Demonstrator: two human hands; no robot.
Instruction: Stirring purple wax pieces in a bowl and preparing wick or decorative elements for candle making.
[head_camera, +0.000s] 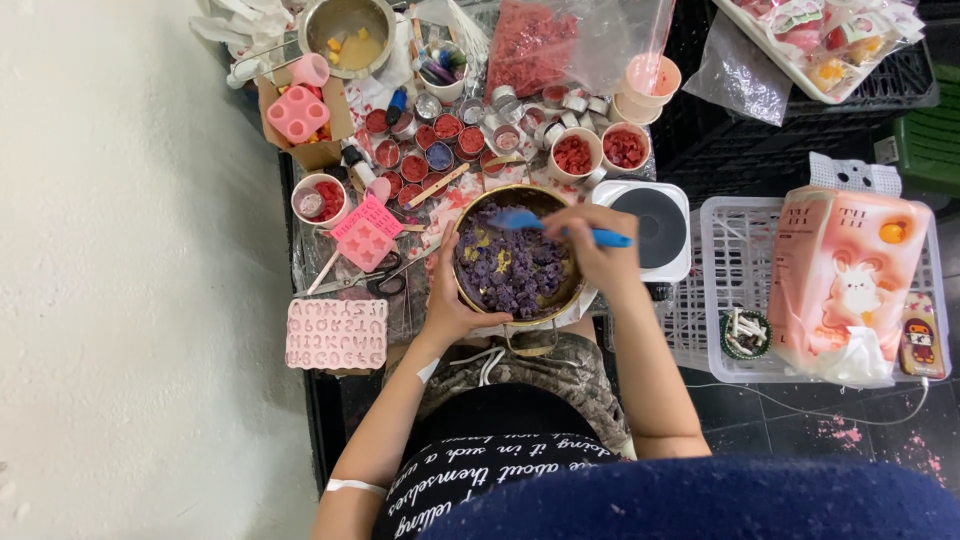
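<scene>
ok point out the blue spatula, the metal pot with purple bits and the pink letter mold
blue spatula (600, 237), head view, on its handle
metal pot (466, 290), head view, on its left rim
pink letter mold (336, 334), head view, on its middle

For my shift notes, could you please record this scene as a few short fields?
left hand: left hand grips the rim of the metal pot
right hand: right hand holds a blue spatula over the pot
pot contents: purple chunks with yellow bits
beside pot: white hot plate, pink letter mould
behind pot: small cups of red pieces
</scene>
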